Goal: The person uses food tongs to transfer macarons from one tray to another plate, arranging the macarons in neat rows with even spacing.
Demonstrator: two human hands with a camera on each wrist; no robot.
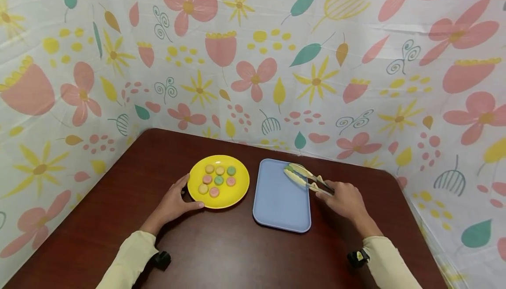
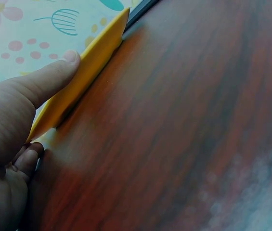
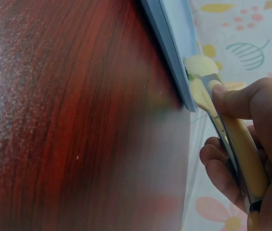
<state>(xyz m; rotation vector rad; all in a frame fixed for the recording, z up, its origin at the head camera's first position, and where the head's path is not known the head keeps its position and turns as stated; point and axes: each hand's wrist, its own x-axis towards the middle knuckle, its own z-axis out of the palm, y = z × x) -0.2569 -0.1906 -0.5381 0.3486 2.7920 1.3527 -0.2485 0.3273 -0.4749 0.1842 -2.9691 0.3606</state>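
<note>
On the left of the table, a round yellow plate (image 1: 236, 196) carries several small macarons (image 1: 215, 192) in pink, green and pale yellow. My left hand (image 1: 171, 203) grips the plate's near left edge, the thumb along the rim (image 2: 85, 74) and the fingertips low at the edge. My right hand (image 1: 345, 199) holds tongs (image 1: 296, 178) with cream tips and metal arms, thumb on one arm, fingers curled round the other. Between the tips shows a green macaron (image 1: 290, 168), mostly covered by them, over the far right corner of a blue tray (image 1: 281, 201).
The tray lies just right of the plate on a dark red-brown wooden table (image 1: 221, 245). Behind and beside the table hangs a white cloth (image 1: 253, 16) printed with flowers and leaves. A black strap device (image 1: 161, 260) sits at each wrist, by the pale sleeves.
</note>
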